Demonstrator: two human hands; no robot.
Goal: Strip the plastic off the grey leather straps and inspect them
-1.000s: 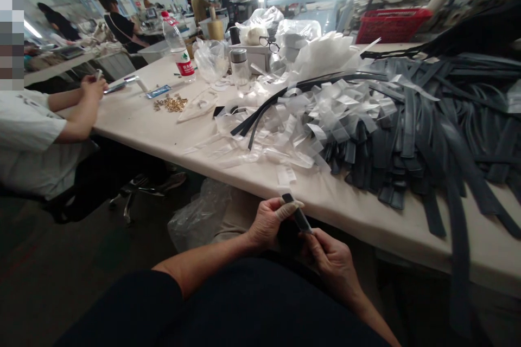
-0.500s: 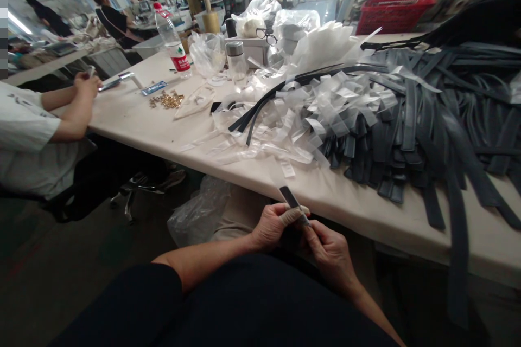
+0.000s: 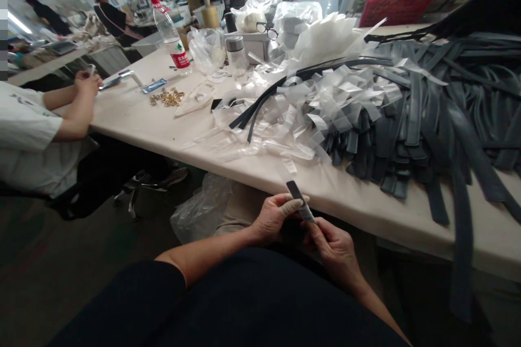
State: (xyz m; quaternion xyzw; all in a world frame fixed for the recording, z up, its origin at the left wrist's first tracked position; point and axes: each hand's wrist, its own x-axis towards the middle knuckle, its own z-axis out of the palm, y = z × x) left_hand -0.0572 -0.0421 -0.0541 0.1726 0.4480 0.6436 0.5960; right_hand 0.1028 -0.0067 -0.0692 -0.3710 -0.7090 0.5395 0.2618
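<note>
Between my two hands is a dark strap with clear plastic film around its lower part. My left hand pinches it from the left, with pale coverings on thumb and finger. My right hand grips the lower end, its fingers closed and partly hidden. Both hands are in front of the near table edge, above my lap. Just beyond them, a heap of clear plastic strips covers part of the table. To the right lies a big pile of dark straps, some hanging over the edge.
A bottle with a red cap, a glass jar and small brass-coloured pieces stand or lie on the table. A red basket is at the back right. A co-worker in a white shirt sits at the left.
Both hands and the strap have shifted slightly to the right in view. My right hand sits a little lower along the strap, and more film shows between the hands.
</note>
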